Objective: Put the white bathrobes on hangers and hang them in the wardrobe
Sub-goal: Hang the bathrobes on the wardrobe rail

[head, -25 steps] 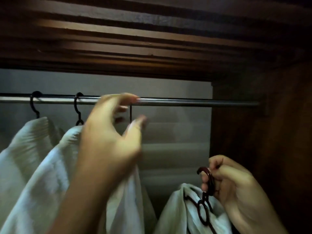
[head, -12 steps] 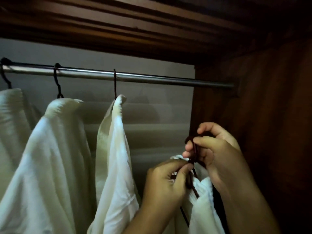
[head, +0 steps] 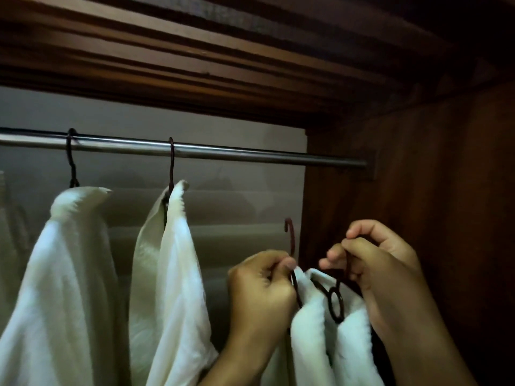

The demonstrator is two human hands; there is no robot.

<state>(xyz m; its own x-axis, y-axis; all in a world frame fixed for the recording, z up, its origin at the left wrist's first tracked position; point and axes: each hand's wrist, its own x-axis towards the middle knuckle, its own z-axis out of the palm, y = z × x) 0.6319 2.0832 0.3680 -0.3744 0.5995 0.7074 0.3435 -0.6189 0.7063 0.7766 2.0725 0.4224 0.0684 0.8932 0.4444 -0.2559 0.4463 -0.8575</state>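
Left hand (head: 262, 291) pinches dark thin hanger hook (head: 290, 240), right hand (head: 374, 270) grips second hanger (head: 334, 300); soft white bathrobes (head: 312, 338) likely heavy, floppy, so I'd lift by hooks.

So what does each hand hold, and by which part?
Left hand pinches one dark thin hanger just below its hook; right hand grips a second dark hanger above its ring.

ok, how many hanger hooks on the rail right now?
2. Left hook and middle hook sit on the rail. A third may be out of frame at left, where more white cloth shows.
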